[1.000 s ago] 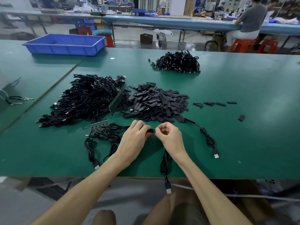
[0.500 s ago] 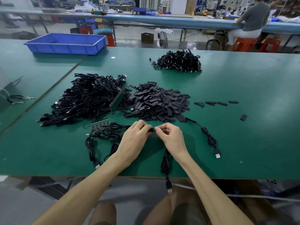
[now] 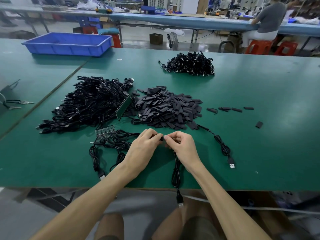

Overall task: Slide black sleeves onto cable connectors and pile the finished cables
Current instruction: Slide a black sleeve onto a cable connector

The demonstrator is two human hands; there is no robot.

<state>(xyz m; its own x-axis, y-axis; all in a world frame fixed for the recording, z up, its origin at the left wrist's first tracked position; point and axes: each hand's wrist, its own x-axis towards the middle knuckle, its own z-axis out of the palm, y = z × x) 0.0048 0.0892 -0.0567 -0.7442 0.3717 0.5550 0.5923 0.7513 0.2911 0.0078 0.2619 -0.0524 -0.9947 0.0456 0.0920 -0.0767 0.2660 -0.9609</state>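
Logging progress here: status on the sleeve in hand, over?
Left hand pinches black sleeve. Right hand pinches cable end at it. Cable hangs over table edge. Nothing blocking.

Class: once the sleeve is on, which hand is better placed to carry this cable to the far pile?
Right, likely: the right hand grips the cable and the far pile lies rightward; the left hand pinches the sleeve.

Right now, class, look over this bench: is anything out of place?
Yes. A few black sleeves lie scattered right of the sleeve pile, with one stray sleeve farther off. The held cable lets its plug dangle past the table edge.
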